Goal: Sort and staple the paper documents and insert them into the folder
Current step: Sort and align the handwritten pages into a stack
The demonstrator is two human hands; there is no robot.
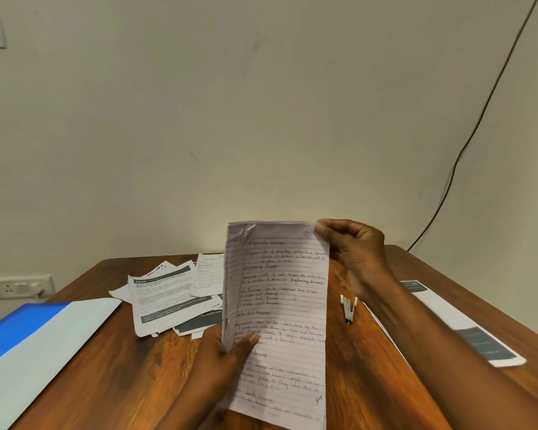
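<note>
**Handwritten pages up in both hands**

Both hands are on the lined handwritten pages (280, 311), holding them upright above the wooden table (137, 377). The right hand (354, 252) pinches the top right corner, thumb on the front face, the other fingers curled behind the sheet. The left hand (227, 352) grips the left edge lower down, thumb pressed flat across the writing, and its remaining fingers are hidden behind the paper, so I cannot tell how they lie. The pages' top left corner is crumpled, and the left margin looks layered, more than one sheet.

Just beyond the left thumb, a loose pile of printed documents (165, 299) lies fanned out on the table, overlapping one another. Further left of that hand, the blue folder (22, 342) lies open near the table edge, its pale inside showing. Below the right fingers, beside the wrist, a small stapler (348, 308) rests on the wood. Past the right forearm, another printed sheet (466, 330) lies flat.
</note>
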